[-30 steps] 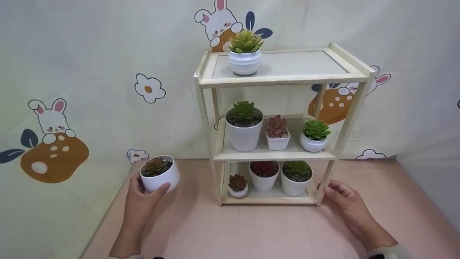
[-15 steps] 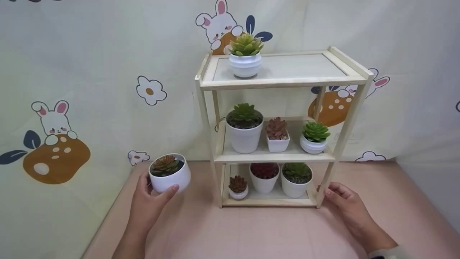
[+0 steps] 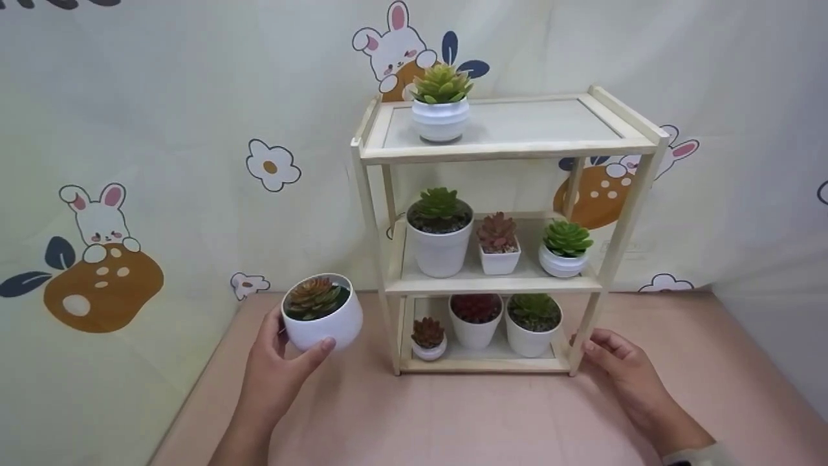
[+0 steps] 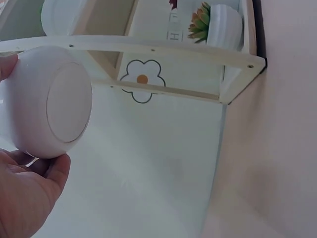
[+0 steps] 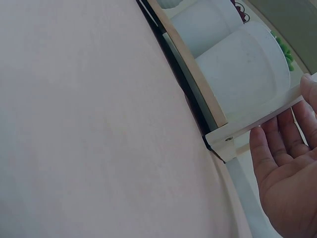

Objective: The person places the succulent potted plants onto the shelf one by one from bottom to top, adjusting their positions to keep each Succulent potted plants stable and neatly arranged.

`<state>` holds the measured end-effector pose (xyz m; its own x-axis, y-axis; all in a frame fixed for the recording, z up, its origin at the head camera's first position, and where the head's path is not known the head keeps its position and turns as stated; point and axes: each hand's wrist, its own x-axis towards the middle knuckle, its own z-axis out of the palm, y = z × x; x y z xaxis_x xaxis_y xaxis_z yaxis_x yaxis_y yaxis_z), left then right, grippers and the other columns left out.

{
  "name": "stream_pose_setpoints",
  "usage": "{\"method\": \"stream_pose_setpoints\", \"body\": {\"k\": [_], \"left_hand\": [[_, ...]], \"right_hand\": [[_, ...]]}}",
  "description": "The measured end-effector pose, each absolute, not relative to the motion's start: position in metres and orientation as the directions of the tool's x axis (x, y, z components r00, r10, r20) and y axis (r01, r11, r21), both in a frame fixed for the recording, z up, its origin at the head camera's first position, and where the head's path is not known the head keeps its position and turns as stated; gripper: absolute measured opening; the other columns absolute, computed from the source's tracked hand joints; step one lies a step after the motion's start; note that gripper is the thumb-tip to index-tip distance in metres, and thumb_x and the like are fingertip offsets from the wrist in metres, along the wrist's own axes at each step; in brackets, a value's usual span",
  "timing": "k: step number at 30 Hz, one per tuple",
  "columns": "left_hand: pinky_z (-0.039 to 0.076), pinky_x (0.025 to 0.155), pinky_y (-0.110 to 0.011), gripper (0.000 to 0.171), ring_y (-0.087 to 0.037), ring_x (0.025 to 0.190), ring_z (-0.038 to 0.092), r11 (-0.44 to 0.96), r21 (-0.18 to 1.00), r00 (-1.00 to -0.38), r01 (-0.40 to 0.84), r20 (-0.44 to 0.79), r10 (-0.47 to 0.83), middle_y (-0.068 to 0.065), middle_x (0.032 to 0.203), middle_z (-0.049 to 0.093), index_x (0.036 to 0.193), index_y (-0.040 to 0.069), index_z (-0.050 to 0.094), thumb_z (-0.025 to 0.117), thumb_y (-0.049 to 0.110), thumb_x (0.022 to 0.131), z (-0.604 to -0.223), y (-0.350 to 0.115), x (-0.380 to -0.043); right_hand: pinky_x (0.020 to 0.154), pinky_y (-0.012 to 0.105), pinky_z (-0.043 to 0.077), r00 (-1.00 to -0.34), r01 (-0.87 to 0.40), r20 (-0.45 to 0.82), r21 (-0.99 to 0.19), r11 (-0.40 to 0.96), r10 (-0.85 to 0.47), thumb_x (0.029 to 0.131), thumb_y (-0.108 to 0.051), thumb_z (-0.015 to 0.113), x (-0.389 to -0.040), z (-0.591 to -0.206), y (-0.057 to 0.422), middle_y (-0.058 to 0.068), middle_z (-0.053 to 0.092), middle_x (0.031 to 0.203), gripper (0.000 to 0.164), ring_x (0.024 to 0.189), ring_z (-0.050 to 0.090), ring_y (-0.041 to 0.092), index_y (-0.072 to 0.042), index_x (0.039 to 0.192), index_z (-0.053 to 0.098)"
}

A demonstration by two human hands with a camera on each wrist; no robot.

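Observation:
My left hand (image 3: 277, 382) grips a white round pot (image 3: 326, 329) with a brownish-orange and green succulent (image 3: 315, 299) in it. The pot is raised left of the wooden shelf rack (image 3: 504, 155) and tilted toward the head camera; its flat base shows in the left wrist view. Thumb and fingers press on opposite sides of it. At the rack's lower right, my right hand (image 3: 631, 375) pinches the front right post (image 5: 270, 116), thumb on one side and fingers on the other. Part of those fingers is hidden behind the post in the head view.
On the top tier stands a yellow-green succulent (image 3: 441, 107). The middle tier bears a large white pot (image 3: 441, 249), a square pot (image 3: 499, 260) and a small green succulent (image 3: 566, 243). Three more pots, one a small ribbed pot (image 3: 429, 348), stand on the bottom tier. A printed cloth (image 3: 194, 97) hangs behind.
My left hand has carried the potted succulent to the right, closer to the rack, and the pot has tilted a little more. My right hand stays at the post.

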<state>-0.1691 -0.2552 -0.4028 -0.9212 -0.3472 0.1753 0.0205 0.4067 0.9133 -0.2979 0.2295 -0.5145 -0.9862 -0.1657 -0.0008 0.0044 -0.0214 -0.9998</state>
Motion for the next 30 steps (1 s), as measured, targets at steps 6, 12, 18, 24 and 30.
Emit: {"method": "stream_pose_setpoints", "body": {"k": [6,12,18,24,30], "left_hand": [[0.025,0.115,-0.043,0.097,-0.026,0.137,0.037,0.393,0.918,-0.927,0.047,0.187,-0.326,-0.007,0.145,0.039,0.145,0.011,0.03,0.084,0.041,0.071,-0.395,-0.244,-0.165],[0.025,0.116,-0.039,0.096,-0.022,0.136,0.037,0.372,0.923,-0.926,0.102,0.225,-0.304,-0.005,0.142,0.04,0.145,0.012,0.031,0.086,0.035,0.07,-0.388,-0.234,-0.162],[0.027,0.114,-0.031,0.092,-0.015,0.133,0.038,0.34,0.921,-0.915,0.188,0.29,-0.28,0.0,0.137,0.041,0.143,0.016,0.035,0.088,0.03,0.068,-0.383,-0.221,-0.157],[0.027,0.115,-0.034,0.092,-0.016,0.133,0.038,0.322,0.925,-0.915,0.2,0.294,-0.277,0.0,0.139,0.041,0.142,0.018,0.034,0.087,0.032,0.068,-0.378,-0.209,-0.155],[0.028,0.112,-0.027,0.093,-0.015,0.133,0.039,0.297,0.925,-0.914,0.239,0.317,-0.254,0.001,0.138,0.042,0.142,0.018,0.034,0.089,0.028,0.067,-0.373,-0.199,-0.156]], "right_hand": [[0.092,0.02,0.048,-0.986,0.017,-0.017,-1.0,-0.003,-0.167,0.094,-0.022,0.063,-0.298,-0.513,0.231,0.004,0.068,0.116,0.044,0.114,0.059,0.013,0.005,0.127,0.052],[0.094,0.018,0.047,-0.984,0.015,-0.016,-1.0,0.006,-0.175,0.093,-0.025,0.063,-0.298,-0.512,0.231,0.005,0.067,0.118,0.047,0.114,0.058,0.005,0.004,0.128,0.052],[0.094,0.019,0.047,-0.986,0.016,-0.016,-1.0,-0.001,-0.166,0.094,-0.023,0.063,-0.298,-0.512,0.23,0.006,0.067,0.118,0.045,0.113,0.058,0.006,0.005,0.128,0.052],[0.093,0.018,0.047,-0.987,0.025,-0.025,-1.0,0.005,-0.156,0.093,-0.023,0.064,-0.298,-0.513,0.229,0.005,0.068,0.117,0.046,0.111,0.06,0.006,0.005,0.126,0.052],[0.092,0.019,0.047,-0.987,0.012,-0.01,-1.0,-0.011,-0.158,0.094,-0.021,0.063,-0.298,-0.514,0.229,0.006,0.068,0.116,0.042,0.109,0.06,0.007,0.006,0.125,0.052]]}}
